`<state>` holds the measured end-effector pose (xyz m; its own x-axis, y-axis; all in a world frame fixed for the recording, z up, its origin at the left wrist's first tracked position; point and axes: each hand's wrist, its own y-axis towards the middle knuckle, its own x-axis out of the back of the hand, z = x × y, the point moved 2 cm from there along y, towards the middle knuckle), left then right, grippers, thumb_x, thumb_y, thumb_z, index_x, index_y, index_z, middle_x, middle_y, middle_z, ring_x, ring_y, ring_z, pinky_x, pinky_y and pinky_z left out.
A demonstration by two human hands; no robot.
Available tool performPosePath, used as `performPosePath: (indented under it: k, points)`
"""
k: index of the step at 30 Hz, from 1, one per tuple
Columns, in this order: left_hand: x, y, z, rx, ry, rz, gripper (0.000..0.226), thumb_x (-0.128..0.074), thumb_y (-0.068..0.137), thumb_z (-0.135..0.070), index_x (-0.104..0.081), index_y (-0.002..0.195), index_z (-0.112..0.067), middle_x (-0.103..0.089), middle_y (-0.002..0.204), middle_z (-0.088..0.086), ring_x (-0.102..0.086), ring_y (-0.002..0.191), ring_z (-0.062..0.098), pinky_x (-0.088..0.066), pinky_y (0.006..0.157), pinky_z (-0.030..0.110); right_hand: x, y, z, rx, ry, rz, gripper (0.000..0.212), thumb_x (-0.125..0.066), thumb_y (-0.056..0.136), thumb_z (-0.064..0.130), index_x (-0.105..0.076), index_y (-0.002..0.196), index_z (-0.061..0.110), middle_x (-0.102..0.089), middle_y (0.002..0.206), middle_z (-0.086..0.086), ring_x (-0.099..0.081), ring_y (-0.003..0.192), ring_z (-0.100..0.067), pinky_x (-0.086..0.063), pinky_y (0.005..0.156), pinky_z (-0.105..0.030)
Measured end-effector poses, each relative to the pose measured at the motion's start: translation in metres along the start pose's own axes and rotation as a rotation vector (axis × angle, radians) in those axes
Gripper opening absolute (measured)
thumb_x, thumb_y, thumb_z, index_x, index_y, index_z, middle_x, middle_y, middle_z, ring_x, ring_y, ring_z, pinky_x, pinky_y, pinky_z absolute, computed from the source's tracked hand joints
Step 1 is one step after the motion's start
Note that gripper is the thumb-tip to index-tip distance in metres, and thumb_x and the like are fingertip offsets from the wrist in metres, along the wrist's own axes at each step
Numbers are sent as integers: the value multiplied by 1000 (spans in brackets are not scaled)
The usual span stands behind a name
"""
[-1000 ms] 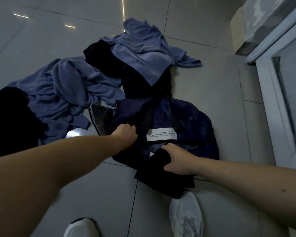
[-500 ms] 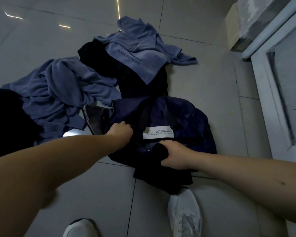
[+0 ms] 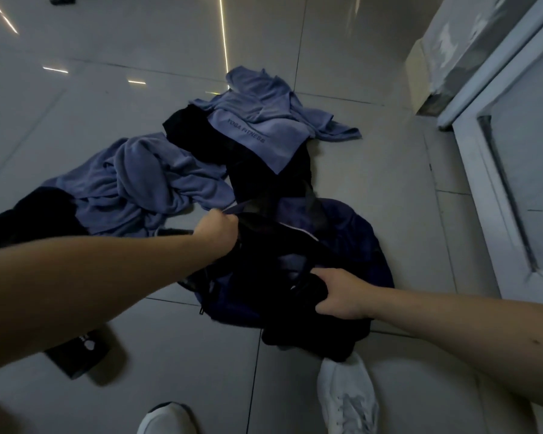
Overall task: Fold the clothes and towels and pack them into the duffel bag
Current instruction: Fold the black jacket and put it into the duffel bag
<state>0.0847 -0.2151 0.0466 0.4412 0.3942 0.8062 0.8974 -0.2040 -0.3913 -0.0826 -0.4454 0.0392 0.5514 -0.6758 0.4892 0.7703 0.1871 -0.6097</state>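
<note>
1. Head view: the navy duffel bag [image 3: 358,245] sits in the middle of the floor [image 3: 185,355]. The left hand [image 3: 218,228] is fisted round the edge of its opening, lifting it.
2. The right hand [image 3: 339,297] clutches a bunched dark garment [image 3: 308,336] at the bag's near side.
3. Looks like the packing step to me. Next move is getting that garment in through the held-open mouth.
4. The blue towels [image 3: 145,183] lie crumpled farther out, unfolded.

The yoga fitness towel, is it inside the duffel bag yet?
No, the yoga fitness towel lies rumpled over dark clothing, outside and beyond the duffel bag.
</note>
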Motion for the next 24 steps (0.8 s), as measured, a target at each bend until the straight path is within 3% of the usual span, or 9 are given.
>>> performPosePath:
  k: [3,5,8,10,12,14,17,20,24]
  points:
    - [-16,-8,11,87,171,38,29,-31,107,-9,-54,124,-9,-59,115,11,-57,100,22,-43,88,30,2,2,6,-5,-60,55,27,-69,76,15,-62,102,20,-66,95,5,-65,85,-10,-48,64,-16]
    - [-24,-7,18,131,124,62,29,-33,106,-10,-54,125,-9,-57,126,14,-56,105,27,-42,86,27,10,9,14,-23,-100,88,28,-69,77,16,-62,104,20,-66,96,5,-65,86,-12,-50,65,-18]
    - [-31,-5,31,99,134,59,25,-30,106,-7,-54,108,-14,-56,101,13,-52,91,22,-37,79,28,27,27,26,-72,-111,132,39,-70,75,14,-65,113,21,-71,97,4,-68,87,-14,-56,73,-26]
    - [-31,-7,36,54,318,49,29,-28,104,-3,-44,84,-17,-38,74,7,-39,71,17,-31,73,29,41,41,34,-106,-100,109,40,-70,72,13,-67,111,22,-72,97,2,-70,88,-17,-58,77,-29]
    - [-33,-4,42,46,104,40,32,-28,104,-6,-36,75,-17,-30,68,4,-31,64,15,-29,68,30,57,54,41,-138,-75,49,37,-70,72,13,-66,108,21,-72,97,1,-69,86,-16,-58,74,-28]
    - [-29,-5,38,79,-303,-62,19,-33,104,-18,-41,86,-16,-36,69,-1,-35,61,14,-34,65,33,73,66,47,-154,-23,-30,32,-71,72,9,-64,100,22,-71,92,0,-68,80,-16,-56,66,-25]
    - [-25,-16,35,-133,-60,-82,17,-43,103,-32,-40,100,-16,-48,78,-1,-51,67,26,-43,64,41,86,81,49,-185,61,-115,21,-70,70,5,-65,85,19,-68,82,-6,-66,77,-24,-54,65,-28]
    - [-22,-22,33,-424,187,-25,28,-53,100,-42,-39,112,-21,-48,110,-2,-57,79,30,-42,59,40,88,91,49,-209,87,-179,17,-72,68,7,-65,80,18,-67,81,-6,-64,76,-23,-51,66,-28]
    - [-27,-18,37,-783,491,-48,41,-57,95,-22,-43,134,-22,-23,154,1,-41,129,26,-54,64,40,84,96,48,-186,95,-168,16,-69,71,3,-62,77,16,-63,73,-4,-61,68,-19,-50,62,-26]
